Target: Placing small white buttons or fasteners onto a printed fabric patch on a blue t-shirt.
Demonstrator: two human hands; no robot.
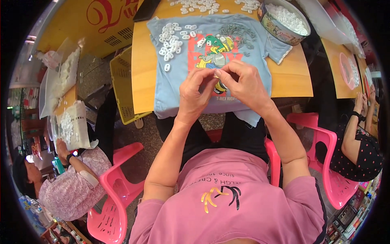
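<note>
Above the near part of a blue T-shirt [172,87] spread on the table, my two hands meet fingertip to fingertip. My left hand [192,90] is closed in a pinch, and so is my right hand [246,84]. Whatever sits between the fingertips is too small and covered to name. Beyond my left hand lies a cluster of white oval pieces with small holes [170,42]. A pile of small dark metal bits [239,34] rests past my right hand, on the shirt's printed picture.
An open round tin [278,34] of white pieces stands at the table's far right; more white pieces [199,5] lie along the far edge. A yellow crate [122,83] is left of the wooden table [142,77]. Co-workers sit on pink chairs [118,195] at both sides.
</note>
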